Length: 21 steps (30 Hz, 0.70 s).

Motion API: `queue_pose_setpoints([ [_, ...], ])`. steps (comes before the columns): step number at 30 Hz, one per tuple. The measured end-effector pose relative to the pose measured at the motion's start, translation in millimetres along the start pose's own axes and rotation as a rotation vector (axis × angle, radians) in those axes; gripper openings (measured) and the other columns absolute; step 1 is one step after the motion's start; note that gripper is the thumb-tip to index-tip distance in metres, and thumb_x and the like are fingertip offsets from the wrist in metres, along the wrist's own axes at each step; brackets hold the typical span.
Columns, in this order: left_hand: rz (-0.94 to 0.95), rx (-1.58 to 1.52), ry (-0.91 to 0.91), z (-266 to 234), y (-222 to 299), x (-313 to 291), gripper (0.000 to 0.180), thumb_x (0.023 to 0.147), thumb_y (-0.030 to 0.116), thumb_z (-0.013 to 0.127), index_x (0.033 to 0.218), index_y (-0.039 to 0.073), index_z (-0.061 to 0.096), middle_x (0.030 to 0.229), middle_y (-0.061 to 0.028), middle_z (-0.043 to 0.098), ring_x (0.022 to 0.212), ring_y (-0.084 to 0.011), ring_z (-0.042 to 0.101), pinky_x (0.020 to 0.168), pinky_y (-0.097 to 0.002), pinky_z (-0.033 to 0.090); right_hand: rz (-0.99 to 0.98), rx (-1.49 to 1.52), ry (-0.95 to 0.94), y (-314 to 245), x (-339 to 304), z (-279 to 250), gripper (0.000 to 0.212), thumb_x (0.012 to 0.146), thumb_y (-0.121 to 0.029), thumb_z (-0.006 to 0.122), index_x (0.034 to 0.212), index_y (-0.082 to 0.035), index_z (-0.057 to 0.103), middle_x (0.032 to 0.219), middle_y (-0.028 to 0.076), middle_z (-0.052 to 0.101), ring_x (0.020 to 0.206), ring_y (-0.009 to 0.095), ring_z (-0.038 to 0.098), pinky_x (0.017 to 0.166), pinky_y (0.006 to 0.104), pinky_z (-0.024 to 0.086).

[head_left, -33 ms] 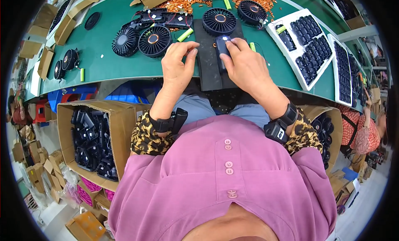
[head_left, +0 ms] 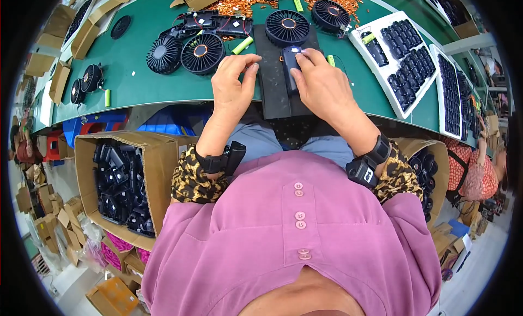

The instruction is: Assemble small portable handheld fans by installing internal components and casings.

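A black handheld fan, its round head (head_left: 287, 28) pointing away from me, lies on a dark mat (head_left: 273, 95) on the bench. My right hand (head_left: 321, 81) grips its dark handle (head_left: 289, 70), with thumb and fingertips on the upper face. A small orange piece sticks out at the handle's left side. Left of the mat, my left hand (head_left: 234, 84) hovers with bent fingers, a small gap between thumb and forefinger, and nothing visible in it. More fan heads (head_left: 202, 53) lie beyond my left hand, beside a green battery cell (head_left: 242, 45).
Orange small parts (head_left: 234, 4) are heaped at the back. White trays (head_left: 393, 100) of black parts stand at right. Cardboard boxes (head_left: 155, 147) of black parts flank my lap. A smaller fan pair (head_left: 87, 79) lies at far left. Another person (head_left: 474, 174) is at the right edge.
My right thumb has shifted very slightly on the fan's handle. My left hand stays where it was.
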State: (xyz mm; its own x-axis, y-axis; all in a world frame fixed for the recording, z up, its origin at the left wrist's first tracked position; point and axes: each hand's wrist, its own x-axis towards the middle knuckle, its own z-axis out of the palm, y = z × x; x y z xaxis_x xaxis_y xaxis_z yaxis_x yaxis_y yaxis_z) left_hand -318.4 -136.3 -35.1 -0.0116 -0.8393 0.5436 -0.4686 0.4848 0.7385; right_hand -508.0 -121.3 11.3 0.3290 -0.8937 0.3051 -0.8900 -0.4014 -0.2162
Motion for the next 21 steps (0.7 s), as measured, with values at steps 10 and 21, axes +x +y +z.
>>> queue_pose_setpoints([
  [10, 0.066, 0.076, -0.05, 2.4, -1.9, 6.7, 0.018, 0.083, -0.001, 0.062, 0.1, 0.004, 0.067, 0.088, -0.0076, 0.065, 0.076, -0.0162, 0.061, 0.07, -0.0267, 0.049, -0.091, -0.162, -0.031, 9.2, -4.5, 13.3, 0.028, 0.09, -0.017, 0.057, 0.111, 0.0, 0.062, 0.115, 0.014, 0.061, 0.084, 0.031, 0.067, 0.07, 0.0415, 0.055],
  [21, 0.517, 0.325, -0.384, 50.8, 15.2, 84.4, 0.048, 0.091, 0.055, 0.046, 0.116, 0.019, 0.065, 0.128, -0.0039, 0.058, 0.132, -0.0297, 0.038, 0.104, -0.0596, 0.022, -0.318, -0.008, 0.278, 23.9, 74.2, 46.8, 0.037, 0.08, -0.021, 0.058, 0.113, -0.004, 0.059, 0.12, 0.018, 0.056, 0.118, 0.036, 0.046, 0.096, 0.0496, 0.037],
])
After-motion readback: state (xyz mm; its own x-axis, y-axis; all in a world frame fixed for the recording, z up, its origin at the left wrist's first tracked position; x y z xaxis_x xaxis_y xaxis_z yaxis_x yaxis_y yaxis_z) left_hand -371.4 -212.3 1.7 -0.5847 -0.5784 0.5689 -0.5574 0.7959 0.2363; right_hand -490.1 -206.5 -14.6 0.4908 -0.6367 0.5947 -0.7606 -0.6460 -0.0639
